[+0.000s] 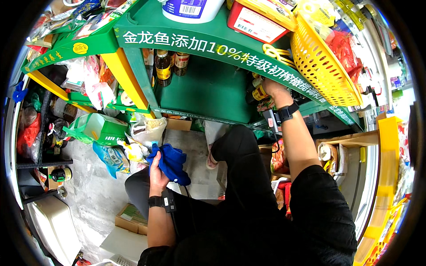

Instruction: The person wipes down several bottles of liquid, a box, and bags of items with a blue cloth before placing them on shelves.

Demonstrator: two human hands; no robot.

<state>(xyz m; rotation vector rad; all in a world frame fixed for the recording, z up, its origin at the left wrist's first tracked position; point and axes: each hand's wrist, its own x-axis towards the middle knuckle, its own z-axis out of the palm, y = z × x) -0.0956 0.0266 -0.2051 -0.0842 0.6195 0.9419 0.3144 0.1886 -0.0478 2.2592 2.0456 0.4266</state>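
Note:
My left hand (158, 174) grips a bunched blue cloth (171, 163) above my left thigh. My right hand (273, 87) reaches under the front rim of a green shelf (203, 84), at its right end. Beside its fingers lies or leans a dark bottle with a yellow label (259, 93); the fingertips are hidden, so whether they grip it cannot be told. Food packets (266, 105) sit just below that hand. Toward the left end of the same shelf stand a dark sauce bottle with a yellow label (163, 68) and a jar with a red-and-white label (181, 63).
Above, the upper shelf holds a white tub (193, 11), a red box (256, 25) and a yellow perforated basket (319, 63) overhanging the edge. Bags, including a green one (100, 128), stand on the grey floor (88, 179). A cardboard box (131, 219) lies behind my left leg.

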